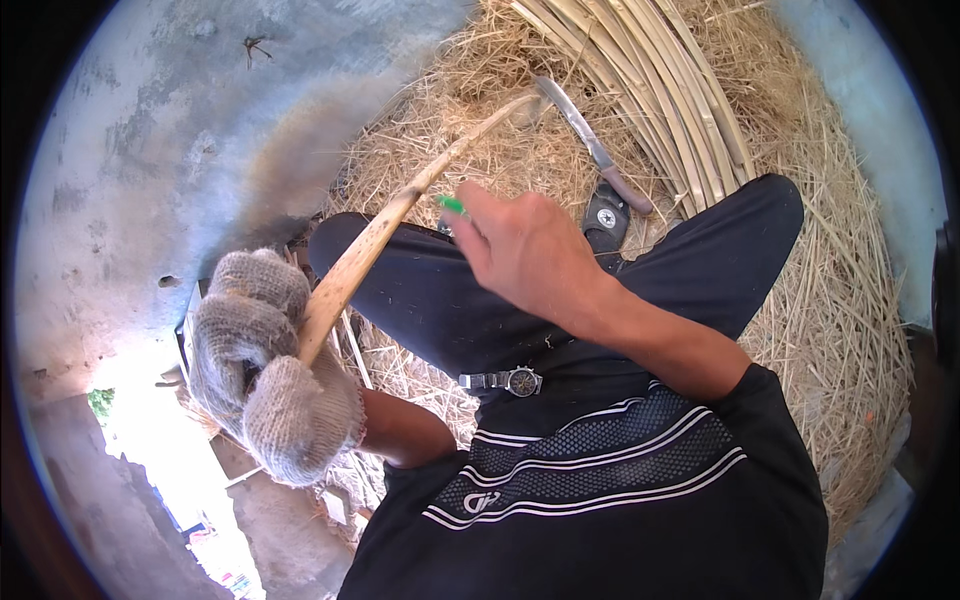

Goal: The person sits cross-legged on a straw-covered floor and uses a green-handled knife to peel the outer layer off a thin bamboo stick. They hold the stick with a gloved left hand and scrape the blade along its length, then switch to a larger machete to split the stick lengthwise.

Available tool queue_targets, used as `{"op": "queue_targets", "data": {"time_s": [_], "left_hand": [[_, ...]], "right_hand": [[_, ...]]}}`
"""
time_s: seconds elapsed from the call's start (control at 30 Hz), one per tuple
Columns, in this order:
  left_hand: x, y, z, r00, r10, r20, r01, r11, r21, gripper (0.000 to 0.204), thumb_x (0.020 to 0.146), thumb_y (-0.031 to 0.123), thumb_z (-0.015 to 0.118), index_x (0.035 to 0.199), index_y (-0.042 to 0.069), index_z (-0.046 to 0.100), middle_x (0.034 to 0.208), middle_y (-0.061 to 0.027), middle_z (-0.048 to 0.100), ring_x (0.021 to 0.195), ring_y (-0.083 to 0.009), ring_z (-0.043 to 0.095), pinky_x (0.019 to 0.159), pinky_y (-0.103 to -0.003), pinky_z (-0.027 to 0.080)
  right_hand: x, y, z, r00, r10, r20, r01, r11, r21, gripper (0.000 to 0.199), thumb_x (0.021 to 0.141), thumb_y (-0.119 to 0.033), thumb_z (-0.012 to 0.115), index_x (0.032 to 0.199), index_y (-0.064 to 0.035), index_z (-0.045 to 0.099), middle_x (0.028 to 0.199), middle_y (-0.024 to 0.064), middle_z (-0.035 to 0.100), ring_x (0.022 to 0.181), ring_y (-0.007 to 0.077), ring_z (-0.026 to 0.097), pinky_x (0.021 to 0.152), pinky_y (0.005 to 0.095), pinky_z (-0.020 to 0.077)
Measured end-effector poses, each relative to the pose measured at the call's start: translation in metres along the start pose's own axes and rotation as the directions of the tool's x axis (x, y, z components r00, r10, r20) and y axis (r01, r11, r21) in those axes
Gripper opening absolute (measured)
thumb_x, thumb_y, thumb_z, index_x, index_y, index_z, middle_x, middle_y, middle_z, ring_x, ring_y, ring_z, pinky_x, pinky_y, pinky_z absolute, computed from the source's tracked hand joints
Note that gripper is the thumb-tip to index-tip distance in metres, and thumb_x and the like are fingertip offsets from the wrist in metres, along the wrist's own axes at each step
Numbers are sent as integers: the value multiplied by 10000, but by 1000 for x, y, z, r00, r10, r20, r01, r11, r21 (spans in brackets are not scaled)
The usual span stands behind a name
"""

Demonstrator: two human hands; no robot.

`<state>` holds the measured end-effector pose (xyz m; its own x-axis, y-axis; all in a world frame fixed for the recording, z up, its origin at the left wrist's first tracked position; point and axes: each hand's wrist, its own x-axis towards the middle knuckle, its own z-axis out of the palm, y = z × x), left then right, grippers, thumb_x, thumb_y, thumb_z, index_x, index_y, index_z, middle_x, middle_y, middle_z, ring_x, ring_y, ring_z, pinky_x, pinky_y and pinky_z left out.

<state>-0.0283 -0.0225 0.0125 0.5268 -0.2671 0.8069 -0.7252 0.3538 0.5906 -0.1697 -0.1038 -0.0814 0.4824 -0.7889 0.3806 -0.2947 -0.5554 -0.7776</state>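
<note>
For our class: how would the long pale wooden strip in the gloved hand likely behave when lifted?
The wooden strip is probably fairly stiff: it reaches out from the left hand with only a slight curve. Its slender shape suggests low weight for its length. Its smooth-looking surface might slip somewhat, though the knitted glove could help grip.

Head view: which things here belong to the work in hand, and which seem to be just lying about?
Belonging to the work:
wooden strip, held in the gloved left hand;
small green item at the right hand, kind unclear;
knife, lying loose but likely a tool;
bundle of long strips, likely.

Just lying about, probably:
watch, on the lap;
loose straw.
</note>
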Motion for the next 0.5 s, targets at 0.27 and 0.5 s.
{"op": "queue_targets", "data": {"time_s": [0.27, 0.5], "left_hand": [[13, -5, -4, 984, -150, 98, 164, 975, -152, 215, 627, 186, 539, 704, 0, 464, 690, -141, 442, 514, -179, 394, 450, -274, 359], [22, -16, -10, 898, -5, 440, 138, 953, -271, 176, 638, 176, 507, 684, 7, 483, 669, -106, 442, 452, -135, 368, 384, -225, 374]], "right_hand": [[2, -11, 14, 987, -138, -81, 137, 990, -19, 221, 974, -219, 599, 852, -49, 526, 520, 108, 563, 425, 291, 593, 415, 405, 469], [11, 81, 33, 984, 151, -90, -169, 953, -253, 228, 989, -234, 560, 945, -12, 541, 560, 167, 577, 534, 386, 632, 506, 469, 516]]}}
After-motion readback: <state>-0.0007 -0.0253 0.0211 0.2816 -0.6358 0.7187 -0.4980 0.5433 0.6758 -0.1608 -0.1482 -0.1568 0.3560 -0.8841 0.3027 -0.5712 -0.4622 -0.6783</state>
